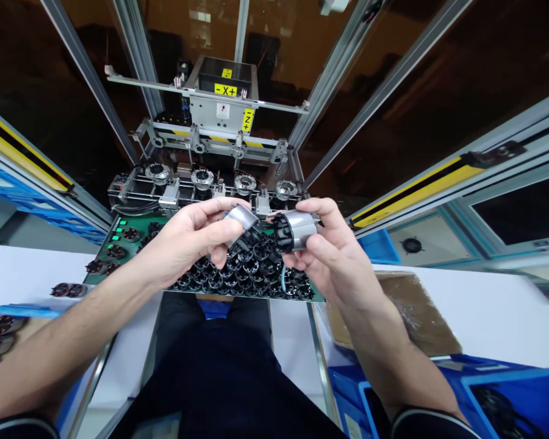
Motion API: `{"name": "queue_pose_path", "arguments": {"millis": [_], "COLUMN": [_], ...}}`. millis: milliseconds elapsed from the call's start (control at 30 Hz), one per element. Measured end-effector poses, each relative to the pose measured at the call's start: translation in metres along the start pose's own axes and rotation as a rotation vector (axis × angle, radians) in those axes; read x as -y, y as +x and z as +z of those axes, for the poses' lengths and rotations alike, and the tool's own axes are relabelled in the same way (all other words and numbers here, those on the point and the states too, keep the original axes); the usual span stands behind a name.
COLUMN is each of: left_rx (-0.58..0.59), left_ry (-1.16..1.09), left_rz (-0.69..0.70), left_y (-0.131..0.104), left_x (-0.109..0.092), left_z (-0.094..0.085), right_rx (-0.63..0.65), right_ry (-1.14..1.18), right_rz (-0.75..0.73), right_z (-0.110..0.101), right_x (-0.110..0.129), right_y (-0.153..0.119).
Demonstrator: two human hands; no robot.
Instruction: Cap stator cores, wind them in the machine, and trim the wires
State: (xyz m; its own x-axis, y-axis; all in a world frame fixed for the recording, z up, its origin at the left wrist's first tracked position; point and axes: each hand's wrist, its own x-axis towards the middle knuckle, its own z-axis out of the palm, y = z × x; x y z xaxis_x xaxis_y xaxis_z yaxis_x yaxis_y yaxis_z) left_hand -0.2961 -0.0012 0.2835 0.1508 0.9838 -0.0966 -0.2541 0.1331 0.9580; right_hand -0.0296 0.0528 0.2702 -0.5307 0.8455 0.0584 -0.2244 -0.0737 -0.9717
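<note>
My left hand [201, 235] pinches a motor stator [242, 218] with a silvery metal ring and black plastic end, tilted toward the right. In my right hand [332, 250] is a second motor stator [302, 230], lying on its side with its black toothed end facing left. The two parts are held close together, apart from each other, above the green work surface [130, 222]. Below them stand rows of black stator parts [242, 268], packed tightly. A thin pale-blue strip [283, 278] hangs beneath my right hand.
Behind my hands, a machine [222, 110] carries several round fixtures [202, 178] holding ring-shaped parts. Copper-wound stators [68, 290] sit at the left. Cardboard [416, 311] and blue bins [516, 390] are at the right. Metal posts [89, 79] and yellow-black side bars [412, 192] frame the station.
</note>
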Motion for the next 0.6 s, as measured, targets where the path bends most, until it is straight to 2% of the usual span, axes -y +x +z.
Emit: {"name": "queue_pose_path", "arguments": {"millis": [133,200,300,367,433,500,600], "left_rx": [-0.011,-0.032,-0.149,-0.231,-0.257,-0.244,-0.215], "left_ry": [0.109,0.188,0.501,0.808,1.03,1.123,1.196], "left_rz": [0.021,0.054,0.155,0.248,0.273,0.198,0.08], "left_y": [0.01,0.018,0.04,0.066,0.1,0.138,0.186], "left_x": [0.003,0.005,0.008,0.012,0.019,0.03,0.054], "left_z": [-0.012,-0.02,-0.038,-0.056,-0.078,-0.1,-0.129], "right_rx": [-0.004,-0.003,-0.017,-0.043,-0.099,-0.156,-0.166], "right_ry": [0.002,-0.009,-0.139,-0.297,-0.486,-0.678,-0.872], "right_rz": [0.102,0.106,0.031,-0.026,-0.074,-0.099,-0.104], "right_z": [-0.005,-0.01,-0.024,-0.042,-0.066,-0.093,-0.129], "right_x": [-0.004,-0.007,-0.015,-0.026,-0.04,-0.058,-0.087], "right_y": [0.009,0.014,0.028,0.046,0.071,0.1,0.141]}}
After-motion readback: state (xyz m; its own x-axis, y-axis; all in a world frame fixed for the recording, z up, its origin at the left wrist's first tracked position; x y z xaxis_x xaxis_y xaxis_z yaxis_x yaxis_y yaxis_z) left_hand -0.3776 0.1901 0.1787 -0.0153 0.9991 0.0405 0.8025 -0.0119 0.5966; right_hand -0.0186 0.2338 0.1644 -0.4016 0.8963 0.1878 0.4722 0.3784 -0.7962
